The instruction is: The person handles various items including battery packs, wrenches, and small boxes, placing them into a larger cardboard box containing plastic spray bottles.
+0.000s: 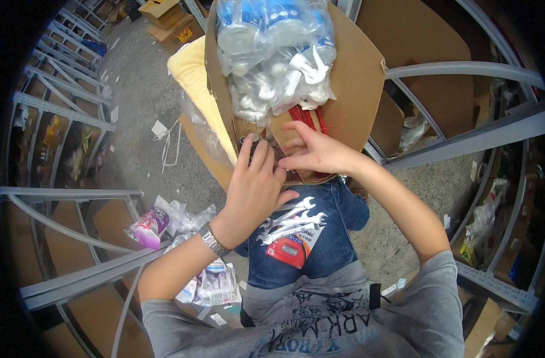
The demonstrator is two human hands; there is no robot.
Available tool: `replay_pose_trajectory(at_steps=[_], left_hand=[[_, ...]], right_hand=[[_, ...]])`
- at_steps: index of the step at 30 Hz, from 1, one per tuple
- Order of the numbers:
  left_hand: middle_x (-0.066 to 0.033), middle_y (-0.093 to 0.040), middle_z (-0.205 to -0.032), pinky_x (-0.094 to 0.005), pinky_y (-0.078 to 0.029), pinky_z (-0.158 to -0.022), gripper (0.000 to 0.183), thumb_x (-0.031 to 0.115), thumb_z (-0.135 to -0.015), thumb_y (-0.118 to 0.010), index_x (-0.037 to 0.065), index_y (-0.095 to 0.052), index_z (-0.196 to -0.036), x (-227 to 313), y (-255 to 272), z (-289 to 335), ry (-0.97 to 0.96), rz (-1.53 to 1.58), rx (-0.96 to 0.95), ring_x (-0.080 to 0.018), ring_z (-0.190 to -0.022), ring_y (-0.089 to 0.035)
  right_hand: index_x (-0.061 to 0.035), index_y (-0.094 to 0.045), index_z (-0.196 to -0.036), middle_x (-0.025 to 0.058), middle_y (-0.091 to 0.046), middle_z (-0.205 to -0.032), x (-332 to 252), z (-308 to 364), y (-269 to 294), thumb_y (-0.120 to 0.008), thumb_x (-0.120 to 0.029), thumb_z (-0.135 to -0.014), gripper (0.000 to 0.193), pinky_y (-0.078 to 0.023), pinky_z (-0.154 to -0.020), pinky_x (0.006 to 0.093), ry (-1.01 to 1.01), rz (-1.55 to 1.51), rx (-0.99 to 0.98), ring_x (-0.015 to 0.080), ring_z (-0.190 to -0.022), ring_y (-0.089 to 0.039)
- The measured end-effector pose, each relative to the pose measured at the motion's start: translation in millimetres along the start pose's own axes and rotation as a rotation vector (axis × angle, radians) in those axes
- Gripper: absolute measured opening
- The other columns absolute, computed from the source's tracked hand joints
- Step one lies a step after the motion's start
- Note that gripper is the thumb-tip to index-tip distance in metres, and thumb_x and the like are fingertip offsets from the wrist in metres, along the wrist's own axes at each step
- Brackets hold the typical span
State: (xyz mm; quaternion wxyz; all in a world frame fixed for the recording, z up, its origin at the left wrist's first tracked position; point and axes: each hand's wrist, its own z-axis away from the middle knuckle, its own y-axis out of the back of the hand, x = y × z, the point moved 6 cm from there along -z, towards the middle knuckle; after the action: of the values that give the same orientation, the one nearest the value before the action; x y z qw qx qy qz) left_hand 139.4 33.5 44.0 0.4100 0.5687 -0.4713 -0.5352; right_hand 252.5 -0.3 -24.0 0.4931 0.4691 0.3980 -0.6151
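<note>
A tall cardboard box (359,101) stands open against my knees, and both my hands are at its near end. My left hand (254,182), with a metal watch on the wrist, reaches over the opening with fingers stretched out. My right hand (320,152) curves in from the right, thumb and fingers apart, close to the left fingertips. Small metal-looking items lie partly hidden beneath the fingers. Several silver open-end wrenches (293,221) rest on my lap, over a red and white blister pack (289,250).
Clear bags of white spray heads (308,68) and blue-and-white containers (266,27) fill the box's far end, near red bundles (308,116). A yellow padded piece (192,77) lies beside it. Grey metal racks (469,140) flank me; plastic-wrapped purple packs (150,227) sit at left.
</note>
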Motion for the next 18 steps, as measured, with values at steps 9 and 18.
replay_pose_trajectory(at_steps=[9,18], left_hand=[[-0.0190,-0.056,-0.107,-0.0506,-0.020,-0.108,0.052,0.055,-0.071,-0.059,0.004,-0.063,-0.083,0,1,-1,0.002,0.004,-0.036,-0.0309,-0.116,-0.042],[-0.0191,-0.056,-0.108,-0.0516,-0.019,-0.108,0.053,0.056,-0.073,-0.057,0.004,-0.061,-0.081,1,-1,-2,0.002,-0.021,-0.058,-0.0310,-0.116,-0.042]], right_hand=[[-0.0026,-0.046,-0.111,0.0201,-0.063,-0.080,-40,30,24,-0.059,-0.006,-0.080,0.034,-0.050,-0.064,0.0402,0.330,0.450,0.499,0.0358,-0.072,-0.063],[0.0046,-0.058,-0.091,0.0249,-0.062,-0.079,-62,-32,44,-0.053,-0.003,-0.077,0.016,-0.051,-0.067,0.0445,0.275,1.025,0.453,0.0383,-0.075,-0.063]])
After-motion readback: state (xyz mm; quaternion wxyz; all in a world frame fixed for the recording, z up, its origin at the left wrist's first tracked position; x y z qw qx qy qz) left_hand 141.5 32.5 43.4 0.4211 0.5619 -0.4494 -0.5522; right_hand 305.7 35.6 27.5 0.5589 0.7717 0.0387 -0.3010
